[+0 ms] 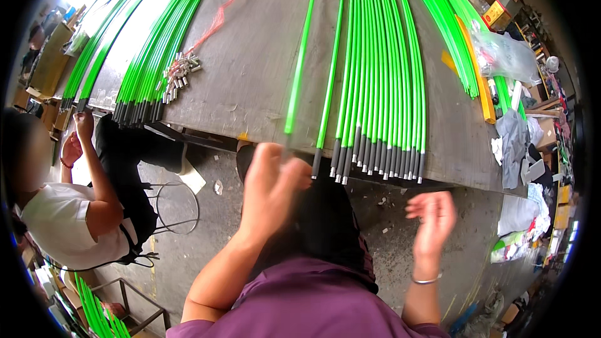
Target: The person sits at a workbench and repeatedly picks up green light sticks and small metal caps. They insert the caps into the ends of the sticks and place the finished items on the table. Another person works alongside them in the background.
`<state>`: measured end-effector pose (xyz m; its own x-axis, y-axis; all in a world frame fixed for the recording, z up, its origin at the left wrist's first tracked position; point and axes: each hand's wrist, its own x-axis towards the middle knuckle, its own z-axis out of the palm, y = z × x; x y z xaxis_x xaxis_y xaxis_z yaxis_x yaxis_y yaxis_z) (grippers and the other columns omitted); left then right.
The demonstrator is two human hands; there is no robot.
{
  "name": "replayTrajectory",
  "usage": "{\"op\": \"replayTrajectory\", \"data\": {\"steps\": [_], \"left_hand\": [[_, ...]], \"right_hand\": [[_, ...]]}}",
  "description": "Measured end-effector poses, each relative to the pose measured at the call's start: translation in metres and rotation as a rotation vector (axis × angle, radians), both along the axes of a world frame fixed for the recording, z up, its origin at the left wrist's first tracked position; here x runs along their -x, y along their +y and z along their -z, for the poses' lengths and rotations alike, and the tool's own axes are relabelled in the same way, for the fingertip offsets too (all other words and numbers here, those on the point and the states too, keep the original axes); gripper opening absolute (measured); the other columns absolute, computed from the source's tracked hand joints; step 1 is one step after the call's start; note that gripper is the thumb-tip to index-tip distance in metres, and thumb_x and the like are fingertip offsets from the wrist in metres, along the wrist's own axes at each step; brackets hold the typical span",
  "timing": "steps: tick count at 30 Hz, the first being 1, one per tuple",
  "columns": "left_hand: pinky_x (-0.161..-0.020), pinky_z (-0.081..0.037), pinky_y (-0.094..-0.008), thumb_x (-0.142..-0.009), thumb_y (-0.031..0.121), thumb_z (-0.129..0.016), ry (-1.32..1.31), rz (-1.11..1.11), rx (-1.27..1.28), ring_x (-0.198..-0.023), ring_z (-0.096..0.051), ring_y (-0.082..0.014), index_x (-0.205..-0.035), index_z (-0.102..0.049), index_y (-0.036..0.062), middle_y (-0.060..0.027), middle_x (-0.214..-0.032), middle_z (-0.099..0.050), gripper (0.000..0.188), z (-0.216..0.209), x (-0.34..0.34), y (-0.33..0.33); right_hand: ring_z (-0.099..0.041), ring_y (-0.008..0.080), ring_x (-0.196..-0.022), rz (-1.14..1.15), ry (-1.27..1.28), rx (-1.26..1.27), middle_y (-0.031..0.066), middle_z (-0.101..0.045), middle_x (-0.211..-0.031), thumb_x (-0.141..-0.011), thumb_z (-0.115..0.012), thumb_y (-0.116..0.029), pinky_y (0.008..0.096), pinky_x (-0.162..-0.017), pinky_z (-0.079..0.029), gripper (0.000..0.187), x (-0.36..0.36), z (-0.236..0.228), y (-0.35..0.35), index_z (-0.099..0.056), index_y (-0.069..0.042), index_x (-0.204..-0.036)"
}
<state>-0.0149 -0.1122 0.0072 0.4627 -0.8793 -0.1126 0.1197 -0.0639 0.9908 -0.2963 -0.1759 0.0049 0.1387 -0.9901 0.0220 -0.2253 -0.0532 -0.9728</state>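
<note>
At the bench (247, 91), the row of green rods (378, 94) looks largely gathered, two left apart, the left hand (268, 181) too blurred to tell its grip, the empty right hand (433, 219) loosely spread.

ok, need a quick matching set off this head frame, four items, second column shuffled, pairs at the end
1. left hand
2. right hand
3. silver metal pieces
4. plastic bag

A. clear, next to an orange bar
B. at the near end of a blurred green rod
C. bunched beside green rods, at the end of red wires
D. off the table, silver band at its wrist

Pairs: 1-B, 2-D, 3-C, 4-A
</note>
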Motion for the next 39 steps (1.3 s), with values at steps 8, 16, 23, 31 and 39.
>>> {"op": "replayTrajectory", "data": {"steps": [8, 16, 23, 31, 39], "left_hand": [[-0.077, -0.050, -0.0362, -0.092, 0.022, -0.057, -0.060, 0.066, -0.046, -0.085, -0.065, -0.0276, -0.120, -0.036, -0.0062, -0.0221, -0.094, -0.062, 0.045, -0.002, 0.033, -0.013], [-0.086, -0.054, -0.0383, -0.100, 0.028, -0.046, 0.263, 0.212, -0.129, -0.096, -0.063, -0.0242, -0.136, -0.023, -0.0031, -0.0164, -0.109, -0.057, 0.053, -0.032, 0.037, -0.026], [-0.084, -0.054, -0.0407, -0.099, 0.032, -0.046, 0.432, 0.275, -0.224, -0.093, -0.065, -0.0303, -0.122, -0.040, -0.0027, -0.0197, -0.107, -0.058, 0.042, -0.047, 0.028, -0.034], [-0.077, -0.056, -0.0381, -0.097, 0.037, -0.048, 0.364, 0.490, -0.230, -0.084, -0.064, -0.0264, -0.116, -0.045, -0.0047, -0.0165, -0.099, -0.057, 0.046, -0.056, 0.030, -0.049], [-0.078, -0.052, -0.0374, -0.089, 0.066, -0.043, 0.388, 0.545, -0.159, -0.088, -0.060, -0.0211, -0.110, -0.051, -0.0043, -0.0143, -0.098, -0.059, 0.073, -0.027, -0.008, -0.038]], "right_hand": [[-0.058, 0.0119, -0.073, -0.212, 0.106, 0.003, 0.0124, -0.058, -0.109, -0.092, -0.060, -0.020, 0.0254, -0.062, -0.053, 0.046, -0.031, -0.043, -0.126, -0.044, 0.006, -0.128], [-0.064, 0.0333, -0.087, -0.435, 0.411, 0.286, 0.0269, -0.062, -0.103, -0.078, -0.074, -0.024, 0.0381, -0.076, -0.051, 0.059, -0.104, -0.042, -0.129, -0.048, 0.012, -0.117], [-0.062, 0.0319, -0.100, -0.520, 0.128, 0.066, 0.0234, -0.063, -0.107, -0.083, -0.071, -0.032, 0.0373, -0.082, -0.049, 0.056, -0.142, -0.056, -0.101, -0.051, 0.010, -0.113], [-0.060, 0.0154, -0.071, -0.436, -0.719, -0.618, 0.0073, -0.061, -0.083, -0.083, -0.072, -0.028, 0.0263, -0.064, -0.051, 0.036, -0.166, -0.038, -0.116, -0.056, 0.000, -0.101], [-0.056, 0.0123, -0.074, -0.453, -0.792, -0.549, 0.0052, -0.055, -0.085, -0.085, -0.066, -0.014, 0.0248, -0.066, -0.051, 0.029, -0.173, -0.040, -0.062, -0.051, -0.001, -0.108]]}}
